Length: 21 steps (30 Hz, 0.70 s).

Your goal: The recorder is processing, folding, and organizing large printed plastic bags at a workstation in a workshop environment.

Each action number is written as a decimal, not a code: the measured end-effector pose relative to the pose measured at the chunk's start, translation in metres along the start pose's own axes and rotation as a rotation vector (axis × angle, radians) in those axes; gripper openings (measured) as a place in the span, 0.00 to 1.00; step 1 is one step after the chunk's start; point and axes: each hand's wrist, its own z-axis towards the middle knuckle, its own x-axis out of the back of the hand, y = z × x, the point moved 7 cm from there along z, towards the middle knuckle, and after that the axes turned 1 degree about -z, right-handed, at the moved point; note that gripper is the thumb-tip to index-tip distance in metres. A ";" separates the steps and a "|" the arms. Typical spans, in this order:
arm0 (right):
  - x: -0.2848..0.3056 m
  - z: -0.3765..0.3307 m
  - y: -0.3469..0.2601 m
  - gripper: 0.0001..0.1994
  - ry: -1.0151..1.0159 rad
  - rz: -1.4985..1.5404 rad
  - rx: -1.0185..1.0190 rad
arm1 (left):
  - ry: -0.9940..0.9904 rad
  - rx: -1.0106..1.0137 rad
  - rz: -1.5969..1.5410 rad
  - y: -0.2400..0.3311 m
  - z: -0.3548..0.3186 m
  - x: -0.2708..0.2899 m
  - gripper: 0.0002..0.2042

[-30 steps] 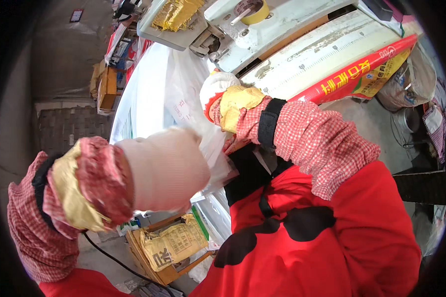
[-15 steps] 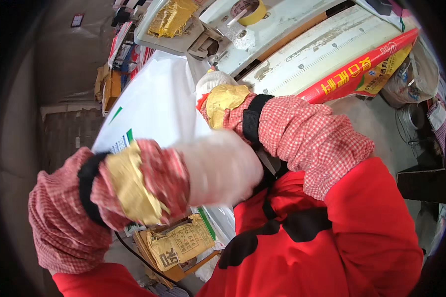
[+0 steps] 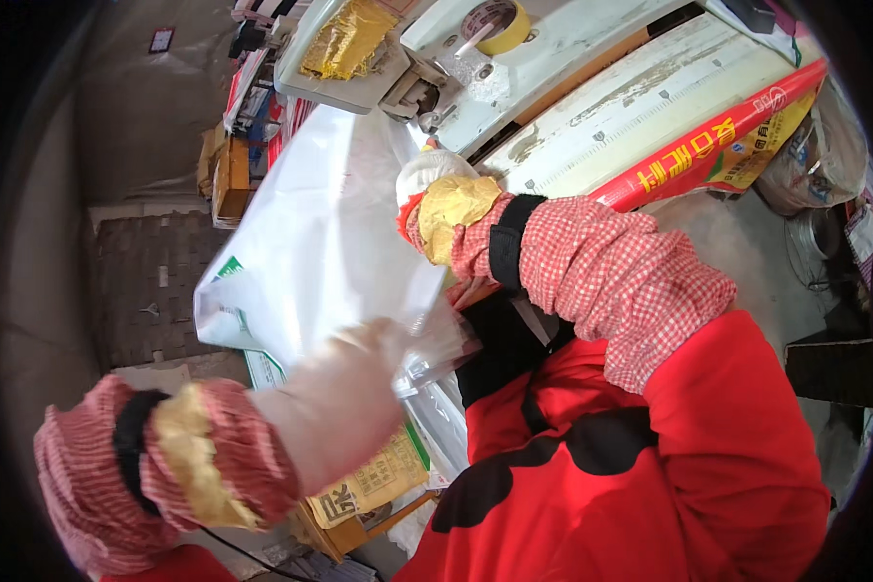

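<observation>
My right hand (image 3: 431,177), in a white glove with an orange cuff, is closed at the edge of a white plastic sack (image 3: 325,218), close to the white machine (image 3: 475,73), which looks like a sewing machine. The sack has green print and spreads out to the left, its surface creased. My left hand (image 3: 354,373), also in a pale glove, is lower and nearer to me. Motion smears its fingers. Beside them is crumpled clear plastic (image 3: 436,344); whether they grip it cannot be told. Checked red sleeves with black bands cover both forearms.
A yellow tape roll (image 3: 496,26) lies on the machine, whose head carries a yellow woven cloth (image 3: 351,37). A red printed sheet (image 3: 684,155) runs along the ruled bed (image 3: 592,107). Below my left hand lies a tan printed sack (image 3: 383,480). Bagged goods (image 3: 815,155) stand right.
My left hand has moved left and toward me, baring the clear plastic. The white sack's lower part has folded and shifted. My right hand stays nearly in place.
</observation>
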 end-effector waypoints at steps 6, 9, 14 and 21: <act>0.021 0.001 -0.018 0.27 0.046 -0.204 0.114 | 0.084 -0.463 0.439 0.107 0.017 0.029 0.07; 0.022 0.000 -0.029 0.20 0.361 -0.432 0.416 | -0.113 -0.486 0.288 0.096 0.038 0.034 0.08; 0.017 -0.009 -0.036 0.19 0.621 -0.665 0.688 | -0.445 -0.333 0.430 0.056 0.025 0.052 0.08; 0.063 0.010 -0.060 0.15 0.213 -0.677 0.397 | -0.130 -0.474 0.434 0.064 0.024 0.018 0.12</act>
